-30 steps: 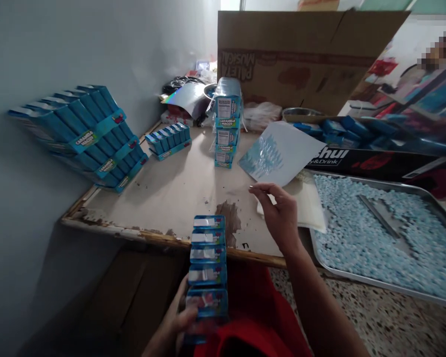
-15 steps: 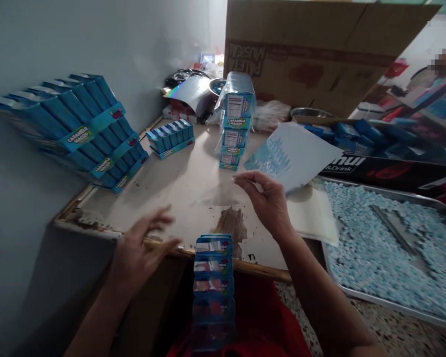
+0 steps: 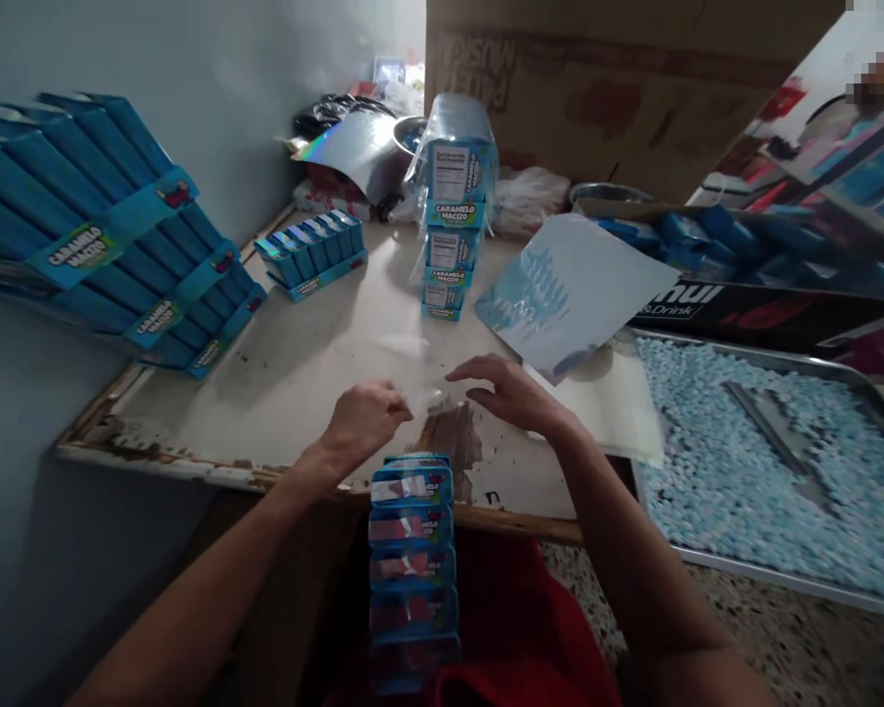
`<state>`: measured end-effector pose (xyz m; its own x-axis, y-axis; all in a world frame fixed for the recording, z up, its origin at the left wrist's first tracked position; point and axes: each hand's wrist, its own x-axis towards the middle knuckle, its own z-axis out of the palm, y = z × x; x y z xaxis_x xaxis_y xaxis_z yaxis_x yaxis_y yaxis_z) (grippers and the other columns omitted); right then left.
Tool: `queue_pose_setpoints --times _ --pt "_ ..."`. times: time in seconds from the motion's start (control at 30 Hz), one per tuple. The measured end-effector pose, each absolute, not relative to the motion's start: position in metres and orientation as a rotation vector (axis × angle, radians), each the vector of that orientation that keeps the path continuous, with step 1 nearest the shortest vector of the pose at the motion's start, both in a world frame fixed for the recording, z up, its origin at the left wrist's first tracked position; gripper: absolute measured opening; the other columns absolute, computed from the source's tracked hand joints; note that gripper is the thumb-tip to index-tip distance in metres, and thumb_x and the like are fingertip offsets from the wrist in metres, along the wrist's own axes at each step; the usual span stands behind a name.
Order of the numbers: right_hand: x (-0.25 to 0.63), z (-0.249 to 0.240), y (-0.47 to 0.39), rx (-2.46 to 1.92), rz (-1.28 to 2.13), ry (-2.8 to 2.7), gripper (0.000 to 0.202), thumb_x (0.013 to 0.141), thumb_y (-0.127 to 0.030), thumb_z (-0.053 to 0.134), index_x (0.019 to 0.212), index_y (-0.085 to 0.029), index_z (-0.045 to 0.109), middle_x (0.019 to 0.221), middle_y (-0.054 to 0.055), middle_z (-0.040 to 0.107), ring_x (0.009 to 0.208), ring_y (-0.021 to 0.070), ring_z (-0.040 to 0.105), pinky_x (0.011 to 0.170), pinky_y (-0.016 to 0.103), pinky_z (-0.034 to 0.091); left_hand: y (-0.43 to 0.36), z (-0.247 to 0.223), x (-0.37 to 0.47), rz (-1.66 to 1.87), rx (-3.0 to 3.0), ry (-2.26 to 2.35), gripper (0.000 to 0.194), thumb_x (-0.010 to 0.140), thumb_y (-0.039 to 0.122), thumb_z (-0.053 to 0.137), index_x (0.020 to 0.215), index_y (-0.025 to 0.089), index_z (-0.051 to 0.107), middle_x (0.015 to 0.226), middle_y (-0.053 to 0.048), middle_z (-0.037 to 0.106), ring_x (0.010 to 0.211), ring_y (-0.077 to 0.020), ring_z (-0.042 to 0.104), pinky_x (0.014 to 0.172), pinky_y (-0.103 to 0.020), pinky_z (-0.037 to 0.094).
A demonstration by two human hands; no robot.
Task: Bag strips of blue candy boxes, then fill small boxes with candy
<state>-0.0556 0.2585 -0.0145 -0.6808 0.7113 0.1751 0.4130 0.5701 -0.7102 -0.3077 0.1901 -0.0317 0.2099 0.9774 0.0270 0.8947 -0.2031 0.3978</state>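
Note:
My left hand (image 3: 368, 417) is closed in a pinch over the front of the table. Whatever it may hold cannot be made out. A faint, clear, shiny patch (image 3: 434, 398) shows between the hands, perhaps thin plastic. My right hand (image 3: 507, 393) is open, thumb and fingers apart, above the worn patch of the tabletop. Below both hands, a row of blue candy boxes (image 3: 413, 570) runs from my lap up to the table edge, touched by neither hand. Farther back, a stack of blue "Caramelo Macizo" display boxes (image 3: 453, 211) stands under clear plastic film.
Stacked blue display boxes (image 3: 110, 236) lean at the left, near a smaller filled display box (image 3: 313, 257). A shiny sheet (image 3: 589, 285) lies right of centre. A metal tray (image 3: 751, 560) of pale blue candies stands at the right, below a black carton (image 3: 766, 319). Behind is a large cardboard box (image 3: 611, 108).
My left hand has moved right and up from the table's left front edge, and its fingers have closed. My right hand has opened from a pinch. The view has shifted slightly.

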Motion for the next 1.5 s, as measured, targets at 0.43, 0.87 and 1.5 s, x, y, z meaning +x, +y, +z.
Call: queue_pose_setpoints --times 0.43,0.87,1.5 --pt "-0.108 -0.052 0.248 -1.148 0.051 -2.833 0.012 0.099 -0.019 0.058 0.095 -0.018 0.069 0.096 0.008 0.071 0.089 0.0208 0.061 0.074 0.033 0.032 0.212 -0.073 -0.323 0.618 1.701 1.750 0.029 0.062 0.042 0.086 0.065 0.019 0.069 0.065 0.002 0.067 0.062 -0.0120 0.057 0.057 -0.024 0.037" --pt "-0.079 -0.099 0.195 -1.082 0.292 -2.732 0.019 0.100 -0.022 0.056 0.083 -0.019 0.066 0.078 0.002 0.069 0.069 0.0128 0.055 0.062 0.030 0.026 0.170 -0.068 -0.338 0.162 1.982 1.632 0.013 0.084 0.022 0.061 0.077 0.022 0.072 0.082 0.000 0.070 0.069 -0.0134 0.059 0.062 -0.026 0.034" --pt "-0.091 -0.014 0.170 -1.819 0.464 -2.484 0.021 0.091 -0.021 0.057 0.085 -0.021 0.077 0.080 0.007 0.076 0.066 0.0169 0.062 0.059 0.029 0.028 0.141 -0.037 -0.334 0.664 2.175 1.634 0.017 0.092 0.024 0.064 0.105 0.023 0.074 0.105 -0.005 0.073 0.100 -0.0211 0.066 0.084 -0.032 0.049"
